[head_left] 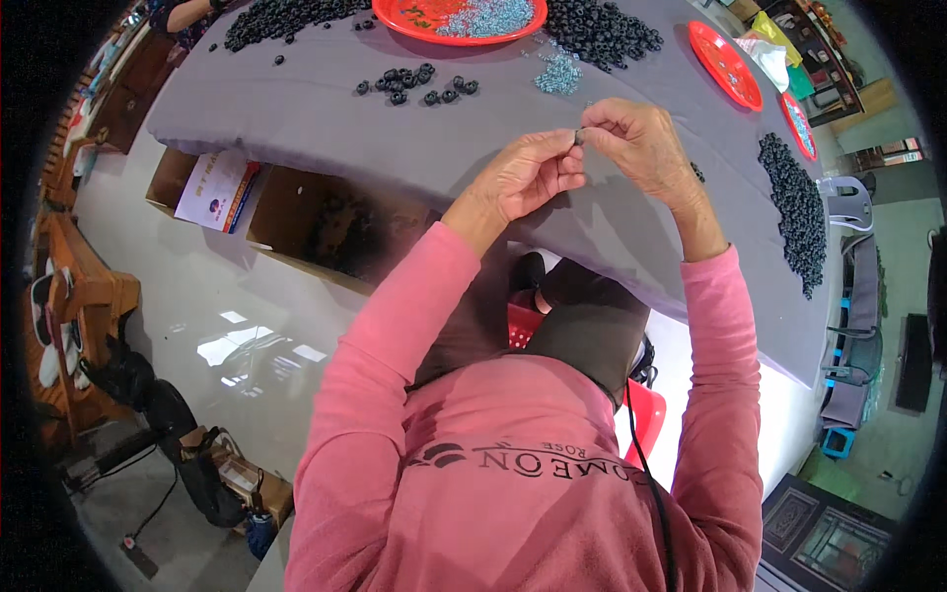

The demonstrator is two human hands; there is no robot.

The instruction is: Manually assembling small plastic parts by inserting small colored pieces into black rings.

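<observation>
Above the near edge of the grey-clothed table (316, 118), my two hands meet. My left hand (523, 176) pinches a small dark piece (579, 137) between thumb and forefinger; its exact kind is too small to make out. The fingertips of my right hand (643, 148) are pinched together right against that piece, and whatever they hold is hidden. Just beyond lies a little heap of tiny clear-blue pieces (558, 74). To its left, several round black parts with holes (399, 83) lie loose on the cloth.
A red tray (459, 40) of clear-blue pieces stands at the far side between black heaps (602, 37). Two smaller red trays (725, 67) and another black pile (792, 207) are at the right. Below the table edge sits an open cardboard box (335, 222). Another person's arm (192, 12) shows far left.
</observation>
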